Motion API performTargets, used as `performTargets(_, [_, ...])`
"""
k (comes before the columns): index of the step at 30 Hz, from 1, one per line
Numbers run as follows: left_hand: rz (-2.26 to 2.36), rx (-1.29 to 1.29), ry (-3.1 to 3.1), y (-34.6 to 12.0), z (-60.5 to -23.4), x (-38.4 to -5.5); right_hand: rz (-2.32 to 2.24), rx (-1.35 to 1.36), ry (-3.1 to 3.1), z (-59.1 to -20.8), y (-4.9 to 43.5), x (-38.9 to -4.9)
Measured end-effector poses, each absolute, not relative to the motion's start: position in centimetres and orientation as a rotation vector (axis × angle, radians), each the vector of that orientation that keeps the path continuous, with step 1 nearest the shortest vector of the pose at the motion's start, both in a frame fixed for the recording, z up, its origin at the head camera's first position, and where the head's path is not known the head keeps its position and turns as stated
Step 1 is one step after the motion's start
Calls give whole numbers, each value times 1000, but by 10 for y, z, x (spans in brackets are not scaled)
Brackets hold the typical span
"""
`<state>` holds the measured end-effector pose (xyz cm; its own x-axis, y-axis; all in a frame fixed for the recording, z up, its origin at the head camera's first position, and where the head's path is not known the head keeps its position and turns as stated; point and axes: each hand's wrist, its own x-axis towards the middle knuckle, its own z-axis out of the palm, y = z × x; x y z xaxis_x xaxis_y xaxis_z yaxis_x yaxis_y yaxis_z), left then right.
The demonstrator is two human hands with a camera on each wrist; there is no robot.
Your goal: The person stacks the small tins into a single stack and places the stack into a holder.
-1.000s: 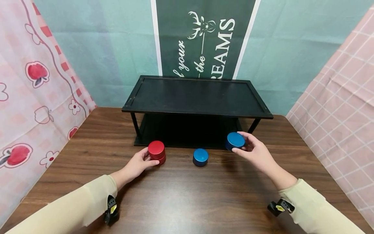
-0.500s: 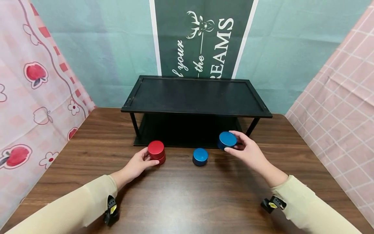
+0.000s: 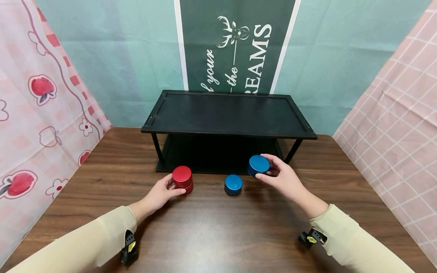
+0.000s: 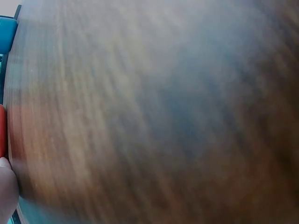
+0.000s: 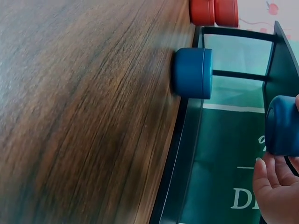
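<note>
Two red round tins (image 3: pixel 182 176) stand stacked on the table in the head view, the upper one slightly off-centre. My left hand (image 3: pixel 160 192) holds this stack from the left, its thumb along the front. Raised off the table, a blue round tin (image 3: pixel 258 165) is pinched between thumb and fingers of my right hand (image 3: pixel 282 175). A second blue round tin (image 3: pixel 233 184) sits on the table, just left of and below the held one. In the right wrist view that standing tin (image 5: pixel 191 73) shows a seam near its top. Mostly blurred tabletop fills the left wrist view.
Behind the tins stands a black two-level rack (image 3: pixel 228 115), its lower shelf (image 3: pixel 208 155) close to the table. Brown wooden tabletop (image 3: pixel 211 231) stretches in front. Patterned cloths hang at the back (image 3: pixel 126 49) and on both sides.
My right hand has moved left with the blue tin, bringing it near the other blue tin. My left hand stays on the red stack. The standing blue tin stays put.
</note>
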<state>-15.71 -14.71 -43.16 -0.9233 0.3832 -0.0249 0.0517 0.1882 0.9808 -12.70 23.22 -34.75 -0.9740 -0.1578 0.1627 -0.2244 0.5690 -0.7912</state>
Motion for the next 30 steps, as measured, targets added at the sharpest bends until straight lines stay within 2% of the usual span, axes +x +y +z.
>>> performTargets(30, [1830, 433, 2184, -148, -433, -157, 1430, 378, -2715, -344, 211, -135])
